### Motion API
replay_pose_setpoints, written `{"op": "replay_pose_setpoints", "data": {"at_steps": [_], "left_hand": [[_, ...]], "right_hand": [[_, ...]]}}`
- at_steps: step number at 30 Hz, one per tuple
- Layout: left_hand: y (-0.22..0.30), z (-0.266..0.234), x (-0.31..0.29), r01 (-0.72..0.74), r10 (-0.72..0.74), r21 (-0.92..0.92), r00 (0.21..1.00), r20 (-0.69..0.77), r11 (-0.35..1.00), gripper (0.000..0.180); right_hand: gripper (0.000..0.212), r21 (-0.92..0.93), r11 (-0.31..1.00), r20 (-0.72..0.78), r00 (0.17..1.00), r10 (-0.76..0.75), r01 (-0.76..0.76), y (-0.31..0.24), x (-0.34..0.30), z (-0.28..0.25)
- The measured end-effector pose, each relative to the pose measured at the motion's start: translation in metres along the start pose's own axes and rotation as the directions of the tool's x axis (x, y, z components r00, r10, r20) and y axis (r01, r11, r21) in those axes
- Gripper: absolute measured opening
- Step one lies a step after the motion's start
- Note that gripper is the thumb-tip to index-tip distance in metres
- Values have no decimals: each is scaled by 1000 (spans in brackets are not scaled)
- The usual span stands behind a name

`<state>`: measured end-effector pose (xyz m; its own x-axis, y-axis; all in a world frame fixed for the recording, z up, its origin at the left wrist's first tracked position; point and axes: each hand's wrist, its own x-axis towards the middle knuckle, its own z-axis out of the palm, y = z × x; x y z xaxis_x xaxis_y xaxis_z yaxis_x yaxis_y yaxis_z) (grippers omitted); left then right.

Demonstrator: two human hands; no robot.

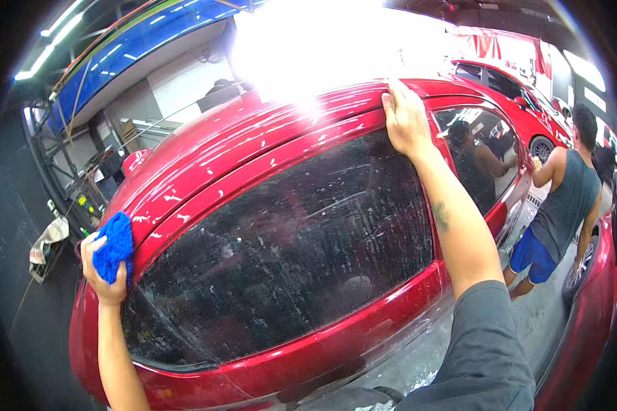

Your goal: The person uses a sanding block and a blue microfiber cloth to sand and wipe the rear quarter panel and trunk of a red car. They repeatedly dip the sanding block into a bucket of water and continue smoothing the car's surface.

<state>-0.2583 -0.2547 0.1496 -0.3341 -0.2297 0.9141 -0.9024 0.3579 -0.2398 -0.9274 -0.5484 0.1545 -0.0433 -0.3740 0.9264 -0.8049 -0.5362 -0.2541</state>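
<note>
My left hand (pixel 106 264) grips a fluffy blue microfiber cloth (pixel 118 241), its fingers curled round it, against the red car's pillar at the left end of the side window. The red car (pixel 206 161) fills the middle, its roof glossy under bright light. My right hand (pixel 406 118) lies on the roof edge above the window frame, holding nothing, fingers stretched toward the far side and partly lost in glare. Between my arms is the dark side window (pixel 288 253), streaked with whitish marks and spots.
On the right a person (pixel 562 198) in a dark sleeveless top and blue shorts stands beside the car's front window (pixel 480 151). Another red car (pixel 507 89) stands beyond, and a further red car (pixel 589 308) is close at right. A cloth-draped stand (pixel 48 246) is at left.
</note>
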Motion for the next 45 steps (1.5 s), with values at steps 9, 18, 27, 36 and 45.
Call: {"op": "replay_pose_setpoints", "data": {"at_steps": [9, 18, 27, 36, 45], "left_hand": [[3, 5, 10, -46, 46, 16, 999, 14, 999, 57], [-65, -76, -64, 52, -50, 67, 998, -28, 996, 50], [-62, -76, -40, -40, 40, -1, 997, 71, 999, 48], [-115, -130, -96, -98, 99, -36, 995, 23, 995, 53], [-155, -193, -171, -76, 81, -71, 995, 63, 995, 65]], "right_hand": [[32, 303, 807, -156, 862, -482, 506, -337, -115, 77], [46, -153, 987, -227, 971, -75, 41, -172, -53, 56], [52, 296, 732, 71, 750, -657, 613, -521, -188, 113], [21, 191, 916, -27, 935, -355, 353, -526, -148, 92], [33, -143, 934, -145, 927, -347, 327, -441, -115, 102]]}}
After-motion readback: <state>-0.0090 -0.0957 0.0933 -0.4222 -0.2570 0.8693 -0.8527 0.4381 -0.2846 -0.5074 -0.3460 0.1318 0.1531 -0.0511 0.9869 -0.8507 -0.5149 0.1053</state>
